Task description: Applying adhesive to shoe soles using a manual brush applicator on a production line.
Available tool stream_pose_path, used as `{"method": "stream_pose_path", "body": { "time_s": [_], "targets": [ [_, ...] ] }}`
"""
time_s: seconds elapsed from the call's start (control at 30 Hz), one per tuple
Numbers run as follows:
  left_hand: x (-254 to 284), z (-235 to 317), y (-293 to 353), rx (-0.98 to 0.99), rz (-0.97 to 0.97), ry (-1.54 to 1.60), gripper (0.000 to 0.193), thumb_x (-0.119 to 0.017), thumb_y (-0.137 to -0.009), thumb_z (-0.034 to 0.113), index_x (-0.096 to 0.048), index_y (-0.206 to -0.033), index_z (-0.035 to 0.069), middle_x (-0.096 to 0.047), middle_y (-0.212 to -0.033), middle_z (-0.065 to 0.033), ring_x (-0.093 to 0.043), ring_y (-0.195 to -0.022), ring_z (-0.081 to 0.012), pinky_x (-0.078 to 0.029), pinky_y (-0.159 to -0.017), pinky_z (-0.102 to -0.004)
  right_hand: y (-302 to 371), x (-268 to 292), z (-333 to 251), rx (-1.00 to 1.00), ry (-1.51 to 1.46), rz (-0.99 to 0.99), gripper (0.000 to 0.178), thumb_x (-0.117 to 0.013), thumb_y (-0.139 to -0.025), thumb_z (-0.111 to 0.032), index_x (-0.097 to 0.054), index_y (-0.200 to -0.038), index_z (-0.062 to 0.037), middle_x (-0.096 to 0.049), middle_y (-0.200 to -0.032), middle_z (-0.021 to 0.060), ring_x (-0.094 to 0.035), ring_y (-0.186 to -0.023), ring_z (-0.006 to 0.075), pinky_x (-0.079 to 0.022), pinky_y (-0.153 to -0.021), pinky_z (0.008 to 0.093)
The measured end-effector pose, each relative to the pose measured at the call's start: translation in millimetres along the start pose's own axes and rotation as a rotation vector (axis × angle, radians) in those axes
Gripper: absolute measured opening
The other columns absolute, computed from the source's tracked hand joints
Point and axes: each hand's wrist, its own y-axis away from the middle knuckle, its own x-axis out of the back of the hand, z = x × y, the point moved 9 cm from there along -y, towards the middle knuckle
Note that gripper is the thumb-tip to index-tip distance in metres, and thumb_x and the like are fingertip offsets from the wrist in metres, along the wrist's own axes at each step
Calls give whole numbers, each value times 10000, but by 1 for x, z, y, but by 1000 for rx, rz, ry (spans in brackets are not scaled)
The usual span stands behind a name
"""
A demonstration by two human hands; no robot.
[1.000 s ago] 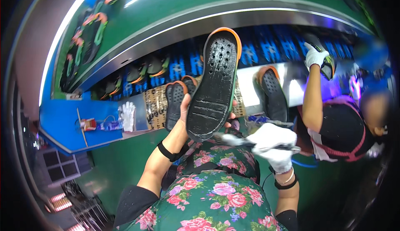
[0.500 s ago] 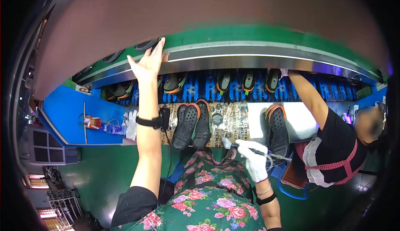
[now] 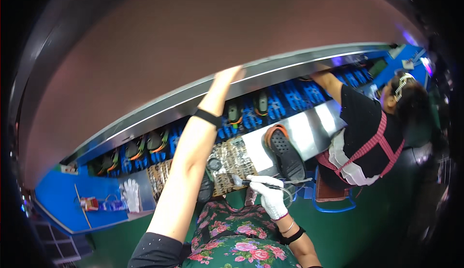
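Observation:
My left hand (image 3: 229,74) reaches over the metal rail (image 3: 193,93) and passes behind the brown panel. Its fingers are hidden there, along with anything they touch. My gloved right hand (image 3: 271,198) is closed round a brush (image 3: 263,183) with a pale tip and a thin clear tube, held low by the bench's front edge. Just beyond it lies a dark shoe sole (image 3: 286,154) with holes and an orange rim, on the bright part of the bench. Another dark sole (image 3: 206,188) shows partly behind my left forearm.
Under the rail, blue holders (image 3: 275,106) carry several shoes. A round dark disc (image 3: 214,165) sits on the patterned bench cover. At left, a blue table (image 3: 53,195) bears a bottle (image 3: 115,205), beside a white glove (image 3: 131,195). A co-worker (image 3: 372,132) sits close at right, arm under the rail.
My left hand has gone from above the green belt to behind the panel, further right. The whole view has tilted and shifted. My right hand still holds the brush.

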Motion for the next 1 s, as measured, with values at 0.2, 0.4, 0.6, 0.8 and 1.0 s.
{"method": "stream_pose_path", "body": {
  "time_s": [0.2, 0.4, 0.6, 0.8, 1.0],
  "targets": [
    [62, -75, 65, 906, -130, 1096, 318, -685, -988, 167, -632, -1266, 23, -648, -1271, -135, -711, -1048, -238, -669, -738, -415, 2, 26, 7, -20, -129, 56, 263, -765, -908, 19, -776, -1171, 25, -797, -1031, 89, -675, -749, 84, -528, -650, 209],
    [241, -189, 132, 774, 164, 551, 371, -528, -1040, 128, -542, -1388, -1, -554, -1448, -158, -572, -1305, -262, -501, -1112, -424, -19, 44, -21, -91, -223, -20, 265, -712, -944, 4, -740, -1205, 37, -776, -1012, 73, -656, -758, 85, -515, -649, 206],
    [198, -184, 190, 1340, -130, 1036, 421, -519, -1080, 366, -636, -1307, 31, -671, -1195, -86, -665, -1080, -195, -534, -989, -359, -38, 49, -80, -74, -455, 56, 127, -723, -929, 20, -750, -1052, 21, -741, -904, 71, -631, -721, 101, -489, -641, 242],
    [106, -2, 272, 1764, -805, 1448, 464, -656, -1007, 485, -732, -1067, 31, -769, -962, -113, -751, -840, -233, -616, -843, -389, -26, -11, -149, 148, -213, -213, 203, -759, -882, 27, -777, -1083, 47, -776, -1167, 181, -751, -996, 200, -603, -882, 324],
    [115, 74, 401, 2097, -533, 1703, 960, -477, -950, 805, -470, -1539, 47, -565, -1512, -180, -608, -1318, -341, -438, -1177, -519, -14, -20, -168, 214, 11, -210, 206, -811, -853, 25, -793, -1058, 18, -791, -1116, 158, -749, -1038, 217, -601, -950, 373]
  ]
}}
